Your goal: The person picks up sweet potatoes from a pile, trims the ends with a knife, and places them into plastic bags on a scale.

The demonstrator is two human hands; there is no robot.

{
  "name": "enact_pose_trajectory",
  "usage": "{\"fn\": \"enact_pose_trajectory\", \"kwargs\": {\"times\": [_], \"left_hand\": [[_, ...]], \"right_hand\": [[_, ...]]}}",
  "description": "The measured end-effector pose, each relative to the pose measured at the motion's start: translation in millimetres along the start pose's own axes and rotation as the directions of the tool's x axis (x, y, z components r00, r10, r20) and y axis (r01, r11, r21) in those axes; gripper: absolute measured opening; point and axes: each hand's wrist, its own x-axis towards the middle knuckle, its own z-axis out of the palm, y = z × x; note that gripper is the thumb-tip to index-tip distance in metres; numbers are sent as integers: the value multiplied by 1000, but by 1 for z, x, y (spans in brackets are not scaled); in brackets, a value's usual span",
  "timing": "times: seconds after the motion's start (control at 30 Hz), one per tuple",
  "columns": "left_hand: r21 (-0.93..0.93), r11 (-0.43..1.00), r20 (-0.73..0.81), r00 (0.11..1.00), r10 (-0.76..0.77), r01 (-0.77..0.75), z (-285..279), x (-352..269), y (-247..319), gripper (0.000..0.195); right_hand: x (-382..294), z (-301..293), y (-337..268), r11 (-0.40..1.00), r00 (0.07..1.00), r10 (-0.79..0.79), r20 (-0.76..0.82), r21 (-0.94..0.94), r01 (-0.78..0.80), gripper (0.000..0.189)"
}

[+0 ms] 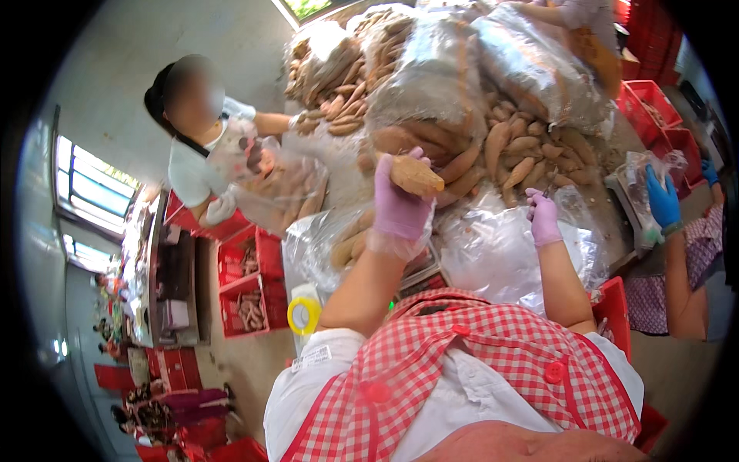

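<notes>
My left hand (402, 203), in a thin purple glove, is closed around a tan sweet potato (417, 175) held above the table. My right hand (543, 218), gloved the same way, pinches a small, thin dark tool (546, 194); its exact kind is too small to tell. Below my right hand lies crumpled clear plastic sheeting (491, 254). Just past my left hand, large sweet potatoes (459, 167) spill from the mouth of a clear plastic sack (427, 98). A clear bag (352, 242) with sweet potatoes in it rests to the left of my left wrist.
Loose sweet potatoes (519, 150) are heaped at the right, beside another filled sack (537, 69). A roll of yellow tape (303, 315) stands near my left elbow. Red crates (242, 277) are stacked at left. A co-worker (202, 144) stands left; a blue-gloved hand (663, 196) works at right.
</notes>
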Motion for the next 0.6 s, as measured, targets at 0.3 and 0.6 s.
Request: {"fn": "enact_pose_trajectory", "kwargs": {"times": [0.3,0.6], "left_hand": [[959,144,219,960,177,-245,-77,-35,133,40],[609,-786,-139,990,27,107,-155,-46,100,90]], "right_hand": [[-139,105,-30,967,850,-67,522,-177,185,31],[-127,150,21,970,715,191,673,-241,-33,48]]}}
